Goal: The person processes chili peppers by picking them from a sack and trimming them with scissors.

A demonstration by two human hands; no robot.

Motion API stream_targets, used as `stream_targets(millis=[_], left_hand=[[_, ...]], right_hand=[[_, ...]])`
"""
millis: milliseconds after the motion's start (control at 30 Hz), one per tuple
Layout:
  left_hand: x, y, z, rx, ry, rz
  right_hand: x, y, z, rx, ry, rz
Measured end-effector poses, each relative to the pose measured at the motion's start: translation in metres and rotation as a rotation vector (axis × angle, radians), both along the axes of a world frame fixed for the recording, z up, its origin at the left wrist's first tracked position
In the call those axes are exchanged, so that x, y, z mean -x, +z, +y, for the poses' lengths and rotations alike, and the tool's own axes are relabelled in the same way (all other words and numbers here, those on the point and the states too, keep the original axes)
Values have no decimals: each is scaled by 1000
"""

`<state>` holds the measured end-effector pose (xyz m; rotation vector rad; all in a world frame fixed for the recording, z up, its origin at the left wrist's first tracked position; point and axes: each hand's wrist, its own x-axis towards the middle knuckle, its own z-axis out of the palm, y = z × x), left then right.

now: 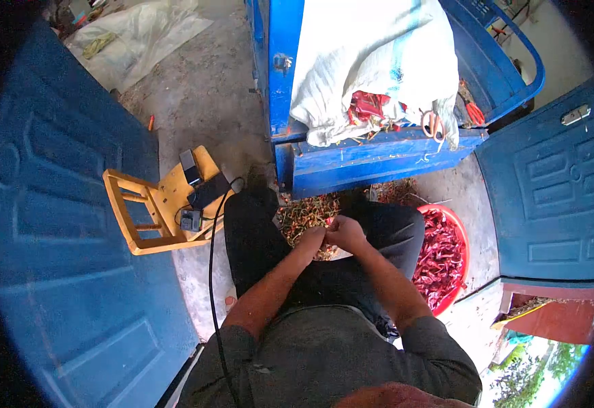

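My left hand (310,243) and my right hand (344,232) meet between my knees, fingers closed and pressed together at the tips. A small reddish bit shows where they touch, too small to name. Below them, a heap of stems and red scraps (304,216) covers the floor. To the right of my right knee stands a red basin (466,253) filled with dried red chillies (440,258). Ahead, a white sack (378,61) lies open at its mouth, with red chillies (367,107) inside.
A wooden chair (128,221) on the left holds a phone (189,166) and a small device (190,219); a black cable (212,279) runs from there past my left arm. The blue cart (385,163) bears the sack and scissors (433,126). Blue doors (72,224) flank both sides.
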<state>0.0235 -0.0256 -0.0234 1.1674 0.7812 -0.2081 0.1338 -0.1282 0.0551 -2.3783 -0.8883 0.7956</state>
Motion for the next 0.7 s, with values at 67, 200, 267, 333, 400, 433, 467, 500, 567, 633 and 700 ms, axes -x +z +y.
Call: stream_targets(millis=[67,200,267,333,400,433,467,500,567,633,700], left_hand=[[-1,-5,0,42,25,87],[10,40,12,170,46,-85],[14,46,11,180,89,-99],[14,48,10,189,132,-114],[15,47,9,189,90,-137],[13,43,8,188,84,-136],[11,39,8,203,86,-132],[9,35,8,218,88,-128],[8,56,9,226,120,-124],[9,60,9,233,154,-118],[10,53,12,209,144,-151]], right_hand=[[3,6,0,-3,-81,147],[-2,9,-11,-247,-351,744],[2,21,-16,-328,-422,826],[2,18,-22,-412,-490,905],[3,14,-24,-450,-347,616],[4,19,-23,-452,-353,615],[5,23,-23,-436,-262,366],[7,34,-18,-413,-171,116],[5,41,-12,-433,-114,-11],[4,48,-5,-456,-25,-136],[1,25,-6,-507,-150,57]])
